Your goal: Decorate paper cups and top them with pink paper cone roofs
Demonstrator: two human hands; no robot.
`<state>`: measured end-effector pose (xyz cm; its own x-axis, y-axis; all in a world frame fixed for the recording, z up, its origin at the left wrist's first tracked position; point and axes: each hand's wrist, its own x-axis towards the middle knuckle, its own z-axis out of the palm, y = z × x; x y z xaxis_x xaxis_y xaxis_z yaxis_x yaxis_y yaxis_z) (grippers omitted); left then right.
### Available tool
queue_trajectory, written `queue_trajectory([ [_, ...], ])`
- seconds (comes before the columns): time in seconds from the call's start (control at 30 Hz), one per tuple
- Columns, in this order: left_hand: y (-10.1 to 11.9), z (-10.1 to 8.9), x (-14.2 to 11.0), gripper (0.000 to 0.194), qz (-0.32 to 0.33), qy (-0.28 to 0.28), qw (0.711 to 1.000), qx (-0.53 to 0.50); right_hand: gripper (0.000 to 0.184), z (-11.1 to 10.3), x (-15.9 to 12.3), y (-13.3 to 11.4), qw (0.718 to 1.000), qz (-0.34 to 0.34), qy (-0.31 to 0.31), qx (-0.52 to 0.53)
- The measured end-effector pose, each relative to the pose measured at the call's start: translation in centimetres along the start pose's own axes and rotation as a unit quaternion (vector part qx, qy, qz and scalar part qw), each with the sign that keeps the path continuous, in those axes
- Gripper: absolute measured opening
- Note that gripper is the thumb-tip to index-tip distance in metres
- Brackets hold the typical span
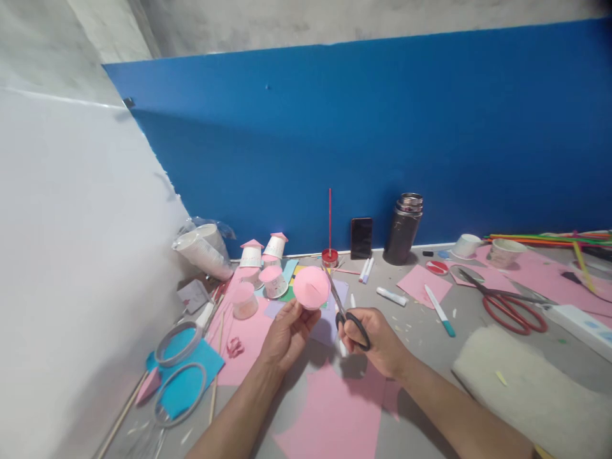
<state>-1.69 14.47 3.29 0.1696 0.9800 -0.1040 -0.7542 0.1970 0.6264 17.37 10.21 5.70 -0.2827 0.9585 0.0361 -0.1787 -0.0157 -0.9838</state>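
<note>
My left hand (291, 333) pinches a small round piece of pink paper (312, 287) by its lower edge and holds it up above the table. A crease or slit shows near the middle of the disc. In my right hand (375, 338) is a pair of scissors (340, 299) with black handles, fingers through the loops. The blades point up beside the right edge of the disc; whether they touch it I cannot tell. Below both hands lies a cut sheet of pink paper (335, 414). Several paper cups with pink tops (273, 282) stand behind on the left.
At the back stand a dark flask (404, 229), a phone (361, 238) and a red stick in a round red base (329, 257). Red-handled scissors (514, 312) and a fluffy white pad (521, 382) lie right. Tape rings (180, 395) rest on blue paper at left.
</note>
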Motion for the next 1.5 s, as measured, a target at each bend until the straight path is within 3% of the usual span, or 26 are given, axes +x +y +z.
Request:
queue_trajectory([
  [0.37,0.0,0.0,0.1,0.031,-0.005,0.008,1.0,-0.004,0.061,0.1,0.0,0.2,1.0,0.022,0.01,0.009],
  [0.67,0.2,0.2,-0.1,0.018,-0.012,0.031,0.999,-0.009,0.053,0.0,0.2,0.8,0.999,0.027,0.028,-0.019],
  [0.8,-0.4,0.4,-0.1,0.007,-0.085,0.072,0.994,-0.011,0.051,-0.1,0.3,0.8,0.996,0.03,0.075,-0.044],
  [0.9,-0.9,0.4,0.0,0.005,-0.098,0.101,0.99,-0.011,0.051,-1.1,0.8,0.8,0.982,0.014,0.131,-0.133],
  [0.97,-1.1,0.2,0.3,0.007,-0.079,0.111,0.991,-0.002,0.049,-2.2,1.4,1.0,0.96,-0.016,0.146,-0.24],
  [1.07,-0.9,-0.3,0.8,0.007,-0.052,0.14,0.989,0.008,0.036,-3.7,2.1,1.3,0.87,-0.027,0.175,-0.46],
  [1.17,-0.3,-0.9,1.4,0.007,-0.028,0.168,0.985,0.008,0.022,-4.6,2.4,1.3,0.8,-0.012,0.203,-0.565],
  [1.3,0.4,-1.4,1.9,0.009,0.016,0.191,0.981,0.008,0.023,-5.7,2.4,0.5,0.755,0.019,0.23,-0.613],
  [1.4,0.5,-1.5,2.0,0.009,0.037,0.19,0.981,0.011,0.023,-7.1,2.1,-0.4,0.716,0.056,0.193,-0.668],
  [1.5,0.5,-1.4,1.9,0.01,0.046,0.177,0.983,0.018,0.023,-8.3,1.7,-1.1,0.702,0.094,0.145,-0.691],
])
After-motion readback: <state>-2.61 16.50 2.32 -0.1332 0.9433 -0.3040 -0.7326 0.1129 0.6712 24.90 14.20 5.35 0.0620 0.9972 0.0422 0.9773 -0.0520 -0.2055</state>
